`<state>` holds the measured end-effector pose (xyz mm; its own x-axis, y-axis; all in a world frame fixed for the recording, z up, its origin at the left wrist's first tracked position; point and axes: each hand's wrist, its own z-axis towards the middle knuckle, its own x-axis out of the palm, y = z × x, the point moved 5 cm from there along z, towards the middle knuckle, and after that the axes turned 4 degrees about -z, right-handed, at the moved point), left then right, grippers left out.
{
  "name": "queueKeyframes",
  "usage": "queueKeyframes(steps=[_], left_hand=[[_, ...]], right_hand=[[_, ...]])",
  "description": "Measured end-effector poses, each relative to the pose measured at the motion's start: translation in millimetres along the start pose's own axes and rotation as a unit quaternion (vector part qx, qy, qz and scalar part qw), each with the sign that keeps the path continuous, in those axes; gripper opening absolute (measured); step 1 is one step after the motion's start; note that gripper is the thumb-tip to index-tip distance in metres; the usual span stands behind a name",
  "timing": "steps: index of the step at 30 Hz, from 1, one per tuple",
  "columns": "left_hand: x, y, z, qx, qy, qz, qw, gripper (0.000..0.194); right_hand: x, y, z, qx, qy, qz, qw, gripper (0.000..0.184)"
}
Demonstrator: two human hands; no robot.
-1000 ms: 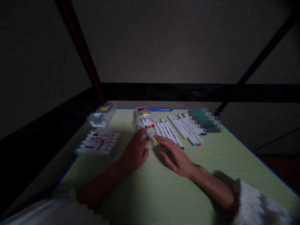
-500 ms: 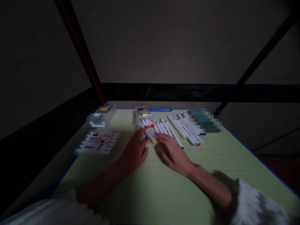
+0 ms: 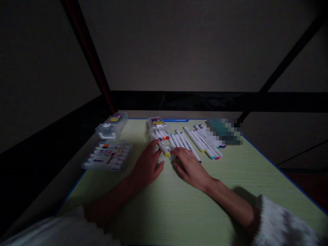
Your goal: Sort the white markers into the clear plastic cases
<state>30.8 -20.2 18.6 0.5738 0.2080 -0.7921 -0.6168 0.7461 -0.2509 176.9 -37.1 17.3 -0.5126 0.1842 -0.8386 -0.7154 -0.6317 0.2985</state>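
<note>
Dim, greyish walls (image 3: pixel 184 54) are crossed by dark beams, and below them a pale green, blue-edged tabletop (image 3: pixel 164 212) is spread across the lower frame. One clear handled case (image 3: pixel 111 130) is set at the left of centre; a second, flat case (image 3: pixel 107 157), with at least five white markers visible inside, is laid just below it. A third, centre case (image 3: pixel 156 123) is placed near the middle of the frame, and three marker ends, one blue, one orange and one red, are seen at its front. One yellow-ended marker (image 3: pixel 164 149) is found directly below those ends, slanted toward the lower right. Right of it, about four loose markers (image 3: pixel 185 145) are laid side by side; farther right, a larger marker group (image 3: pixel 202 140) is partly covered by a pixelated patch (image 3: pixel 225 131), so its number cannot be told.

Two hands are seen. The left hand (image 3: pixel 147 164) is stretched from the lower left, its index fingertip laid on the yellow-ended marker and its thumb held apart; whether the marker is gripped cannot be told. The right hand (image 3: pixel 191 167) is reached in from the lower right, palm down, fingers loosely bent and spaced from the thumb, index fingertip beside the marker's yellow end.
</note>
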Motion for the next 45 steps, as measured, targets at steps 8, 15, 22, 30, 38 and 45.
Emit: queueKeyframes(steps=[8,15,22,30,38,45], left_hand=[[-1.6,1.3,1.2,-0.016,0.006,-0.004,1.0,0.038],[-1.9,2.5,1.8,-0.033,0.009,0.005,0.999,0.033],[-0.7,4.8,2.3,-0.038,0.012,0.026,0.999,0.034],[-2.1,5.4,3.3,-0.055,0.015,0.048,0.997,0.033],[0.4,7.0,3.1,-0.063,0.036,0.048,0.996,0.036],[1.5,7.9,1.7,-0.053,0.032,0.046,0.997,0.034]], right_hand=[[0.8,1.3,0.3,-0.003,0.006,0.0,1.0,0.03],[0.8,1.6,0.3,-0.005,0.007,-0.001,1.0,0.029],[1.9,1.2,0.5,-0.008,0.013,-0.005,1.0,0.029],[1.5,1.6,0.4,-0.007,0.011,0.001,1.0,0.029],[1.9,1.4,-0.1,-0.006,0.015,-0.002,1.0,0.029],[0.8,2.6,0.5,-0.009,0.017,-0.003,1.0,0.029]])
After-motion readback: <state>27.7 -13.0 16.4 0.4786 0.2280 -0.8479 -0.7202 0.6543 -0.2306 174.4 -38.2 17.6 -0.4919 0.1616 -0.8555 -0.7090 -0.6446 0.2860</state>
